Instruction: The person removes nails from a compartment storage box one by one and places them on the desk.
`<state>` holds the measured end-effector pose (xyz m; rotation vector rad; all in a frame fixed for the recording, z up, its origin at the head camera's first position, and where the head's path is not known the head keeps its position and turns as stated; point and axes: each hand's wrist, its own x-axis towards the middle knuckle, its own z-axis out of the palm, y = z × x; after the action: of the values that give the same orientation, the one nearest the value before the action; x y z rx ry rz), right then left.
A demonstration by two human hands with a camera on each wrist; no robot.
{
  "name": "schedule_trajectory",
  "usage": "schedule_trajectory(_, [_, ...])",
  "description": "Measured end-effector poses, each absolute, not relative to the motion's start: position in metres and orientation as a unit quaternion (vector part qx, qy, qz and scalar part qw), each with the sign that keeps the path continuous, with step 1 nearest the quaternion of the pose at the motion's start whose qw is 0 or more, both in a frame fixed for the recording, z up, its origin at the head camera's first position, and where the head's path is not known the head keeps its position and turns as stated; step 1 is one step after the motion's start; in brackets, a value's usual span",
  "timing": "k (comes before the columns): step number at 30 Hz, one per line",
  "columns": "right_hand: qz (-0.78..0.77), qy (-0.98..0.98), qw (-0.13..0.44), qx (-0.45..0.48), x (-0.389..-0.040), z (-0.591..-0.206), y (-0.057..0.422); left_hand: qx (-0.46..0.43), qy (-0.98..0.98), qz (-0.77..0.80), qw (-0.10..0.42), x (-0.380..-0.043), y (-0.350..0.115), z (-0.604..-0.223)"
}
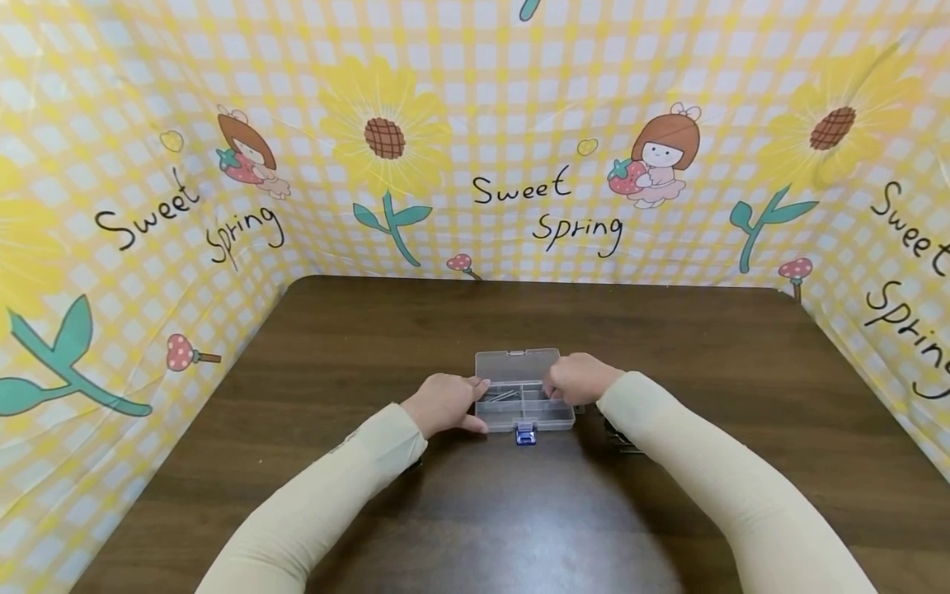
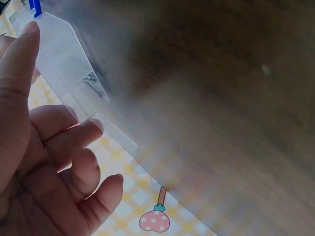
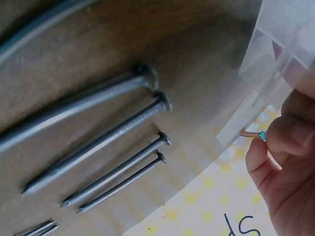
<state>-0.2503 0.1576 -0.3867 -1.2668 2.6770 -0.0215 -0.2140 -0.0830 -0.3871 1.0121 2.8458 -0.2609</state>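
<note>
A clear plastic compartment box (image 1: 549,426) stands on the table with its lid (image 1: 515,365) raised at the back and a blue latch (image 1: 525,436) at the front. Thin nails (image 1: 501,396) lie in its back-left compartment. At the box's left side, my left hand (image 1: 445,403) grips it, thumb at the front and fingers farther back. My right hand (image 1: 588,378) reaches over the right side, curled fingers down at the back-right compartment. Whether those fingertips pinch anything is hidden. The right wrist view shows several loose nails (image 3: 98,142) of different sizes beside the box.
Dark brown wood forms the table (image 1: 356,313). A yellow checked cloth (image 1: 519,107) with printed flowers and figures hangs behind it and along both sides. In the head view, my right forearm partly covers the loose nails on the table.
</note>
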Motion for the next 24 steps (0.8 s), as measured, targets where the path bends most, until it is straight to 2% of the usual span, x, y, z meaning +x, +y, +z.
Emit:
schedule_trajectory(14, [-0.059, 0.898, 0.095, -0.425, -0.257, -0.389, 0.162, 0.329, 0.937, -0.106, 0.047, -0.217, -0.080, -0.385])
schedule_trajectory(20, [-0.156, 0.896, 0.135, -0.394, -0.260, -0.391, 0.168, 0.324, 0.939, -0.104, 0.051, -0.216, -0.079, -0.384])
schedule_trajectory(24, [-0.183, 0.891, 0.138, -0.391, -0.260, -0.391, 0.170, 0.325, 0.939, -0.098, 0.054, -0.215, -0.079, -0.384])
